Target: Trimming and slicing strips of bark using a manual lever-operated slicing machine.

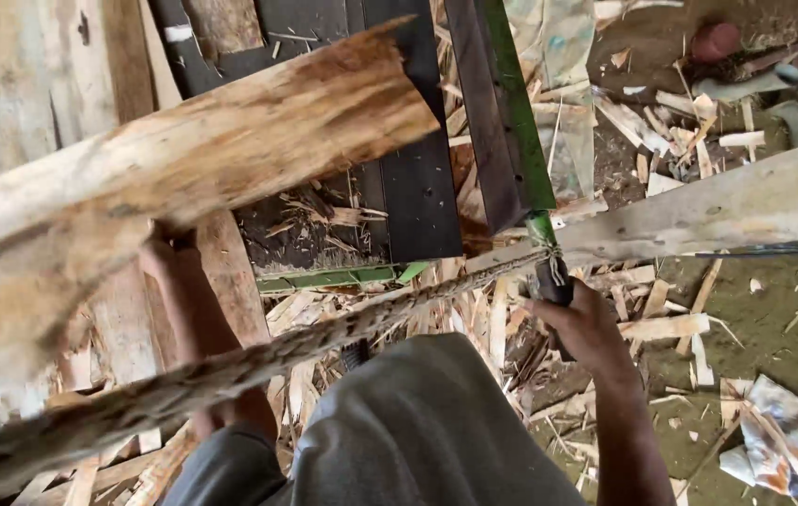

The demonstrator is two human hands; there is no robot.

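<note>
A thick rough log (pixel 202 155) with pale split wood and brown bark lies slanted across the upper left. My left hand (pixel 166 251) reaches up under it and grips its underside. My right hand (pixel 579 320) is closed on the dark handle of a green-shafted tool (pixel 521 131) that rises toward the top of the view. A long thin bark-covered pole (pixel 258 361) runs diagonally from the bottom left up to my right hand. My grey-clad knee (pixel 417 431) fills the lower middle.
A dark metal frame with green edges (pixel 399 187) sits below the log. A pale plank (pixel 727 201) crosses the right side. Wood chips and splinters (pixel 661 328) litter the dirt floor. Crumpled cloth (pixel 783 445) lies bottom right, and sandals (pixel 755 84) top right.
</note>
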